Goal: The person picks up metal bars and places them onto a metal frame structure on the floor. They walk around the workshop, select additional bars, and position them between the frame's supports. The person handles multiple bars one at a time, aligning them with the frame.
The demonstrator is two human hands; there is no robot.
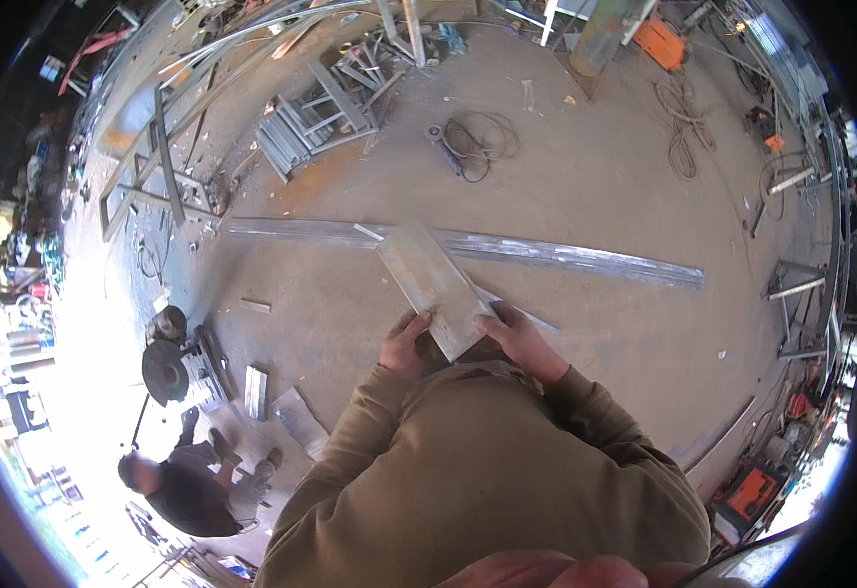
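One view only: my head cam, left of the side-by-side fisheye pair, so I've nothing to overlap it with. It looks steeply down my chest at the workshop floor point(585, 176). My left hand point(404, 345) and right hand point(517, 338) sit near centre, close to the lens, forearms entering from below. Wide field: straight edges bow at the rim, where a crouching person point(188, 485) shows lower left, well off.

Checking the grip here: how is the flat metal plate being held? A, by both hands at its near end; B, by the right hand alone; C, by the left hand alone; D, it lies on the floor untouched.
A: the left hand and right hand both grip the near end of the metal plate.
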